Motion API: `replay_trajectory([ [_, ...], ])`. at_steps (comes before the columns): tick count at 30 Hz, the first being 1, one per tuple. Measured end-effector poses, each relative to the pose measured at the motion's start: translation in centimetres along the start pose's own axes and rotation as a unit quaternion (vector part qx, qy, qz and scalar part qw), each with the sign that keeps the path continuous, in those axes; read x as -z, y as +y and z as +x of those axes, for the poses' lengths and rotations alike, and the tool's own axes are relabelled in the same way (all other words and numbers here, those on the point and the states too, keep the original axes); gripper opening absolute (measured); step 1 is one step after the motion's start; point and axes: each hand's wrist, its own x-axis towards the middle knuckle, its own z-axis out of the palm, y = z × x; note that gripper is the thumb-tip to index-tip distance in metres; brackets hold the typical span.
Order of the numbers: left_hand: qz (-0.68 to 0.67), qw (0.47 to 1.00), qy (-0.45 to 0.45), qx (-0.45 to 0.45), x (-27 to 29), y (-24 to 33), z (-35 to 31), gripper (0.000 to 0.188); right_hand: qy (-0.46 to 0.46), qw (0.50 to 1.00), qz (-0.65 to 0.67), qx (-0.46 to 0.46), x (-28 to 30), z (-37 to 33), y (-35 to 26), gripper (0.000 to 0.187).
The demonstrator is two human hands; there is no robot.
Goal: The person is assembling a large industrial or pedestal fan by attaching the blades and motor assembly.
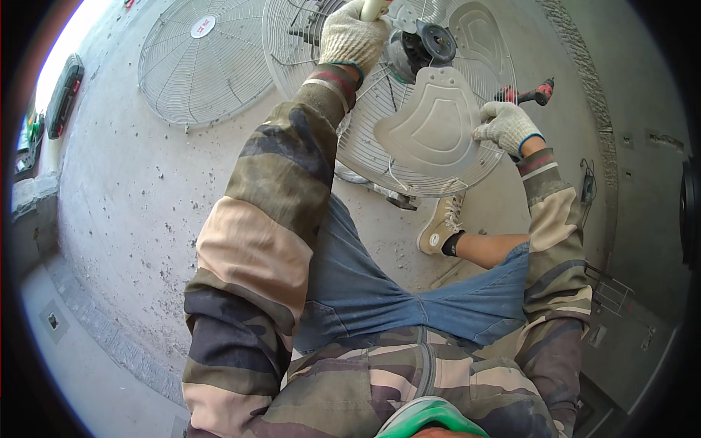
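A large fan lies in front of me: a grey metal blade (431, 120), a dark motor hub (423, 51) and a round wire guard (365, 157) behind them. My left hand (354, 36), in a knitted white glove, is closed around a pale rounded handle (374, 9) beside the hub; the frame's top edge cuts off its far end. My right hand (509, 128), gloved too, has its fingers bent at the right edge of the near blade and seems to pinch it. Another blade (480, 36) points up and right.
A separate wire guard (208, 62) lies on the dusty concrete floor at left. Right of the fan sits a red and black power drill (537, 93). A dark case (66, 96) stands far left. My shoe (440, 226) is just below the fan's rim. Crumbs of debris dot the floor.
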Motion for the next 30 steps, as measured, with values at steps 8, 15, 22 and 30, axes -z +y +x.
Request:
replay_trajectory([
  [8,-0.003,0.997,-0.04,0.069,0.9,0.9,-1.4,0.036,0.014,0.997,0.049,-0.065,0.4,-0.3,1.7,0.051],
  [15,0.126,0.992,-0.026,0.013,1.2,1.8,-2.1,0.035,0.127,0.992,-0.012,0.0,2.1,-2.6,0.9,0.048],
  [22,0.149,0.988,-0.047,0.011,1.7,2.4,-2.8,0.035,0.213,0.964,-0.018,-0.158,6.6,-7.6,0.7,0.04],
  [30,0.147,0.986,-0.07,0.032,2.1,2.7,-2.7,0.04,0.4,0.855,0.316,-0.091,8.6,-12.4,0.2,0.023],
])
